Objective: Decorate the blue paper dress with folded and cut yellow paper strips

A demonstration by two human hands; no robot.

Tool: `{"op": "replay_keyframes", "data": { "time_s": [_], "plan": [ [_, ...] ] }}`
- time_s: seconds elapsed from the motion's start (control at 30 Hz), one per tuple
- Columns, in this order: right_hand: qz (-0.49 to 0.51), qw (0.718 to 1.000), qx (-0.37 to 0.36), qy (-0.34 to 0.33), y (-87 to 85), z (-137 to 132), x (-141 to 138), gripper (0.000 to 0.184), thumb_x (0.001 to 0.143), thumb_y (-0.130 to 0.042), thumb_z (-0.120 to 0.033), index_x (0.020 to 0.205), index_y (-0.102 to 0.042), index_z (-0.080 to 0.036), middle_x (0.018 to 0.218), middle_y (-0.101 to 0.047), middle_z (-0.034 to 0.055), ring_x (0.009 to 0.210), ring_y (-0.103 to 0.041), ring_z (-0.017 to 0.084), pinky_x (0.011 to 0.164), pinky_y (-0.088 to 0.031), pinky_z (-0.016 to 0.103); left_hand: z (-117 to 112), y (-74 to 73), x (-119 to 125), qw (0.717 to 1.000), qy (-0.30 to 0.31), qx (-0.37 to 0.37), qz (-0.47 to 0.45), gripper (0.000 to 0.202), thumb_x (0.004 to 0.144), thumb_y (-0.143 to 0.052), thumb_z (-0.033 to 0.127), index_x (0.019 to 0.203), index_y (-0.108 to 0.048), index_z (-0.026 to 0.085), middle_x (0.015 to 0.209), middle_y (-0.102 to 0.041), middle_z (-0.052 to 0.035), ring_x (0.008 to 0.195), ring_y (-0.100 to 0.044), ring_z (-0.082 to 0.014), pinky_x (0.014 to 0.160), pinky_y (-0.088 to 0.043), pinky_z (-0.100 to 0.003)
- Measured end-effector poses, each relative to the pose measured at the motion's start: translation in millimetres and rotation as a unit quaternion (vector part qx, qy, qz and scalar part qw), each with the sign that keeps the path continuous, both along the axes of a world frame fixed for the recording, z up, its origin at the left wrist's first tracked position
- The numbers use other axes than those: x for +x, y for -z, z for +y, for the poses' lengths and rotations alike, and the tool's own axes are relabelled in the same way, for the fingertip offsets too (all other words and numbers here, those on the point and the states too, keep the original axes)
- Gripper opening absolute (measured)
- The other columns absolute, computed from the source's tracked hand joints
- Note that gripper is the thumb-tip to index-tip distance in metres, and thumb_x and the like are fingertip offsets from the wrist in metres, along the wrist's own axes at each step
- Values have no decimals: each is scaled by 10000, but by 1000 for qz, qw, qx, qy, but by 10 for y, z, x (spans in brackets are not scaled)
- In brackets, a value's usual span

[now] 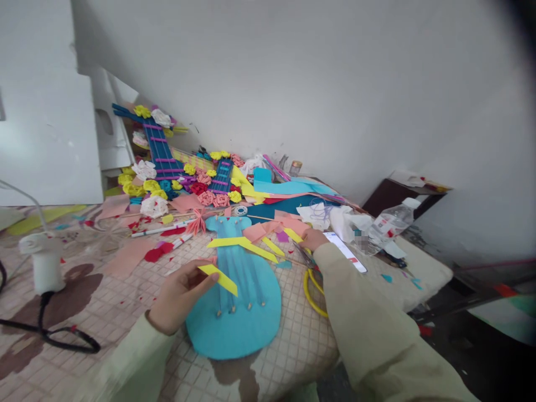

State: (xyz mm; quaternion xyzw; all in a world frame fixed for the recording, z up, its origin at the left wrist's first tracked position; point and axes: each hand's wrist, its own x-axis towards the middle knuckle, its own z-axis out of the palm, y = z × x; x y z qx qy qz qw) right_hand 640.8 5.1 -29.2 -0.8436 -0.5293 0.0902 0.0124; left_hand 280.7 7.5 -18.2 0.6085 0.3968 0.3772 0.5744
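My left hand (184,291) pinches a short yellow paper strip (221,281) between thumb and fingers, above a blue guitar-shaped cutout (234,338). Thin strings run along the cutout, fixed at small pegs near the bottom. Two more yellow strips (228,242) lie across its neck, and another short one (273,247) rests beside it. Farther right, my right hand (313,240) has its fingers curled at the end of a yellow paper strip (292,235); its fingertips are partly hidden. Beneath that wrist lie scissors with yellow handles (312,301), partly covered by the sleeve.
Paper flowers and dark blue guitar necks (161,151) pile up at the back left. A white glue gun (44,265) with a black cord stands at left. A phone (345,254) and a plastic bottle (391,223) lie at right. Pink paper scraps (129,258) litter the table.
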Motion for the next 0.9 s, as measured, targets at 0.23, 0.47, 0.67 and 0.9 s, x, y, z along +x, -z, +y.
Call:
{"op": "replay_keyframes", "data": {
  "time_s": [0.23, 0.47, 0.67, 0.9],
  "plan": [
    [63, 997, 13, -37, -150, 19, 111, 231, 842, -504, -288, 1008, -551, -134, 999, -585, 49, 848, -580, 163, 723, -491, 349, -4, -6, -3, 1000, -2, -15, -5, 309, 572, -664, 367, 798, -579, 175, 745, -674, -30, 771, -610, -206, 701, -488, -311],
    [136, 979, 21, -149, -92, 189, -376, 234, 816, -532, -348, 836, -593, -122, 779, -615, 2, 681, -590, 117, 615, -494, 276, -15, 7, 5, 1000, 10, -26, 10, 344, 591, -649, 372, 846, -550, 163, 783, -659, -42, 766, -594, -192, 720, -470, -316],
    [54, 992, 22, -109, 33, 298, -275, 248, 845, -491, -318, 1007, -556, -141, 1015, -581, 48, 860, -575, 171, 737, -483, 356, -13, -3, 2, 1000, 0, -21, 9, 356, 582, -644, 374, 843, -533, 158, 758, -646, -37, 734, -591, -186, 692, -471, -309],
    [-62, 998, -13, -29, -6, 258, 92, 250, 849, -490, -297, 1060, -535, -171, 1096, -549, 66, 929, -555, 178, 789, -467, 378, -19, 1, -4, 999, 13, -5, 30, 324, 610, -619, 387, 836, -563, 162, 789, -653, -51, 756, -601, -201, 703, -477, -317]
  ]
}}
